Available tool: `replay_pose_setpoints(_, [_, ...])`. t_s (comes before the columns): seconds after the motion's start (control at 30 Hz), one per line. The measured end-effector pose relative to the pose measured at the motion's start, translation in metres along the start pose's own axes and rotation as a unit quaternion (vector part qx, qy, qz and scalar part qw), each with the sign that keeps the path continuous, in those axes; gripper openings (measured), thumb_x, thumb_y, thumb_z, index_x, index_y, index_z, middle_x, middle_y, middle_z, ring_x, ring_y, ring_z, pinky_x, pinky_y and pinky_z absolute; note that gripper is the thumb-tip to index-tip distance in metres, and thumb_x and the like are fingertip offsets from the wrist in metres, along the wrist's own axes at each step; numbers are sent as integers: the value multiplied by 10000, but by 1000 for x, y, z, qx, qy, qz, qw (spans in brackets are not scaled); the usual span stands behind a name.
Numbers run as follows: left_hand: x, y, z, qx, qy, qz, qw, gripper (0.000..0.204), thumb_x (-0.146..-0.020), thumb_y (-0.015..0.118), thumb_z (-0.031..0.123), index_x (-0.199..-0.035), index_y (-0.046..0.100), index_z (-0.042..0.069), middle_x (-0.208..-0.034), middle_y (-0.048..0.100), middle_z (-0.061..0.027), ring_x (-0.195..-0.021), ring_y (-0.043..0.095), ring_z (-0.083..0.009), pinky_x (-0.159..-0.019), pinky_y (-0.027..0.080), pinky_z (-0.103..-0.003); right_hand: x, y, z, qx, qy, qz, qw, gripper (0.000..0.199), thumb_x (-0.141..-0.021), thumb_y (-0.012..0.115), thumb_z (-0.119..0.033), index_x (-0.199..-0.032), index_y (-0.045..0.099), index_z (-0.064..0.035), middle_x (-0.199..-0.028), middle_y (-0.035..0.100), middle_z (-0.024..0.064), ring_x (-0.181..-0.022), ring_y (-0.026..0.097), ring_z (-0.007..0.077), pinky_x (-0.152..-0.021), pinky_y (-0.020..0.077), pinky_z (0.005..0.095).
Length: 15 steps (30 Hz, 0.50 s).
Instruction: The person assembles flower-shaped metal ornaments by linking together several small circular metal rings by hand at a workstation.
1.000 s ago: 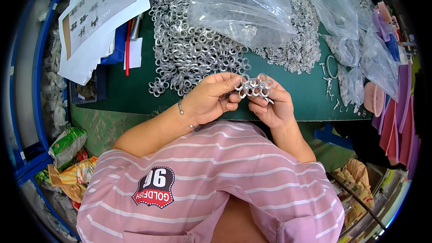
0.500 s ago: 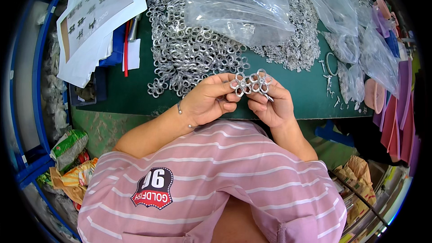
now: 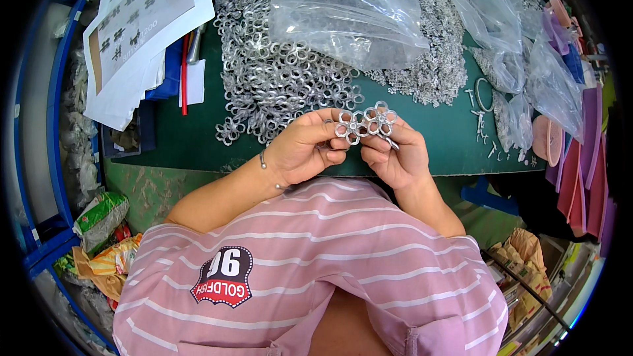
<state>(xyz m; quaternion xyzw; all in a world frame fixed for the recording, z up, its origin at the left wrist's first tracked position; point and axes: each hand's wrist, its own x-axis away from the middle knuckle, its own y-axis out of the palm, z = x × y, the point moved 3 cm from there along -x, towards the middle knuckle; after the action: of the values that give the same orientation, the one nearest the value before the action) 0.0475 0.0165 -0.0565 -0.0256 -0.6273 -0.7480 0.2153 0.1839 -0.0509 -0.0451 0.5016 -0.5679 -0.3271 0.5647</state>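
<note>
Two silver flower-shaped metal pieces, each a ring of open loops, sit side by side between my hands above the near edge of the table. My left hand [image 3: 304,150] pinches the left metal flower [image 3: 351,127] between thumb and fingers. In my right hand [image 3: 401,157] is the right metal flower [image 3: 380,119], gripped at its lower edge. The flowers touch or overlap; whether they are joined I cannot tell. A small silver bit [image 3: 393,143] shows by the right fingers, its kind unclear. Just beyond my left hand lies a pile of similar metal flowers [image 3: 283,79].
Clear plastic bags [image 3: 349,20] lie over the pile and a heap of small grey metal parts [image 3: 435,46]. Loose bits and a ring [image 3: 484,94] rest on the green table [image 3: 455,138]. Printed sheets [image 3: 142,20] stand at left, near a red rod [image 3: 184,79] and a dark bin [image 3: 142,135].
Both hands still hold the two metal flowers in nearly the same place. The flowers have shifted very slightly left; the rest of the scene looks the same.
</note>
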Motion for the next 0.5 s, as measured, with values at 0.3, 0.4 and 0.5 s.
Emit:
replay_pose_setpoints(0.3, [9,13,7,-17,41,-16,999,269,-844,517,173,-1064,521,19,-947,559,-106,-831,557,-202,-685,468,-344,3,12,-5,-29,0,-83,996,149,-830,504,-150,-903,509,-20,-902,537,150,-730,541,233,-543,462,320])
replay_pose_setpoints(0.4, [19,18,28,9,77,-55,996,372,-820,488,293,-1071,524,21,-992,536,-123,-919,538,-251,-747,473,-396,5,6,-13,83,-72,-58,992,142,-833,509,-142,-899,519,-17,-933,533,161,-705,556,232,-459,433,286])
replay_pose_setpoints(0.5, [32,20,53,29,134,-79,987,322,-859,442,330,-948,531,34,-910,507,-80,-814,504,-192,-650,447,-324,2,4,-15,243,-85,-32,966,94,-818,561,-75,-887,552,-13,-779,562,124,-576,550,176,-381,369,199])
